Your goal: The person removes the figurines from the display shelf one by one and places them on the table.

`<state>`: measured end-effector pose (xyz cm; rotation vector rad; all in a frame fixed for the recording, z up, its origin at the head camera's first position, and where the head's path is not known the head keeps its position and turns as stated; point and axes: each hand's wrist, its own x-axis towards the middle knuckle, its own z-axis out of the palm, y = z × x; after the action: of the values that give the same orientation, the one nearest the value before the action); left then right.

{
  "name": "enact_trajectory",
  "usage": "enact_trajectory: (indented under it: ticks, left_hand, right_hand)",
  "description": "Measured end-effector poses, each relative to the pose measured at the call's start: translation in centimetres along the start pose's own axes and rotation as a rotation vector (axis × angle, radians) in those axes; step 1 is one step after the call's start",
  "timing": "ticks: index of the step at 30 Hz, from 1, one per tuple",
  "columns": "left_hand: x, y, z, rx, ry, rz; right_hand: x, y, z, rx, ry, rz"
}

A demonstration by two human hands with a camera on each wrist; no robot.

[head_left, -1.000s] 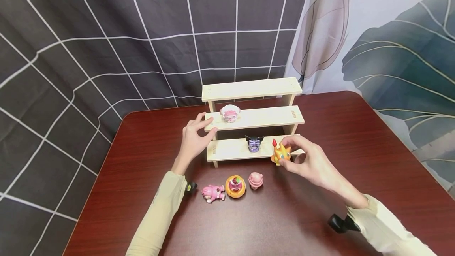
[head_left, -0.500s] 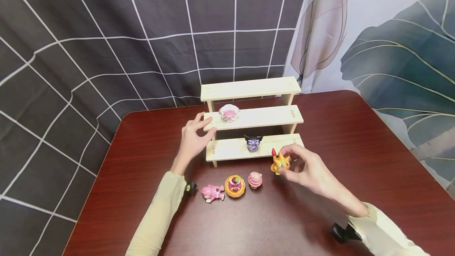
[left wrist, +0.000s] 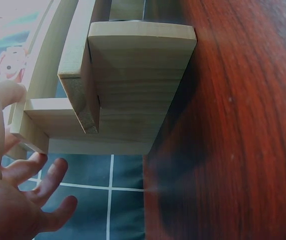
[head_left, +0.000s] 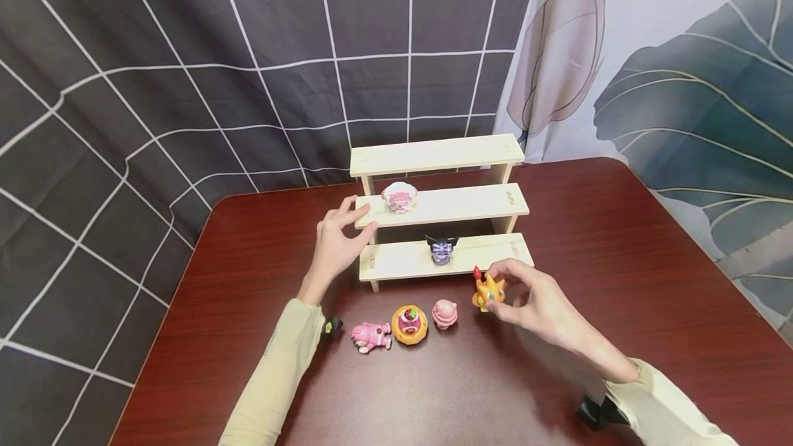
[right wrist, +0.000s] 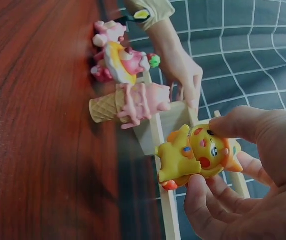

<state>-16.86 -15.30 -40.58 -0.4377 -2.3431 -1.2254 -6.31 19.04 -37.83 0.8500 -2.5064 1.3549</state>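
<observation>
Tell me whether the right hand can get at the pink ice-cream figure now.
Probably not to grip it: the way to the pink ice-cream figure looks free, but the right hand is holding the yellow figure.

The yellow figurine [right wrist: 180, 157] looks glossy plastic, the shelf [head_left: 458, 204] matt wood.

Three toys [head_left: 409, 325] sit before the shelf [head_left: 455, 204].
</observation>
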Motion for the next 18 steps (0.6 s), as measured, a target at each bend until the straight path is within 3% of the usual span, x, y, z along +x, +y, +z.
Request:
enact_trajectory:
  ticks: [18]
  left_hand:
    - [-0.01,0.08,-0.02,0.001,-0.002,0.000]
  right_hand:
    - [-0.90,0.28,0.58,0.018,-0.029,0.016]
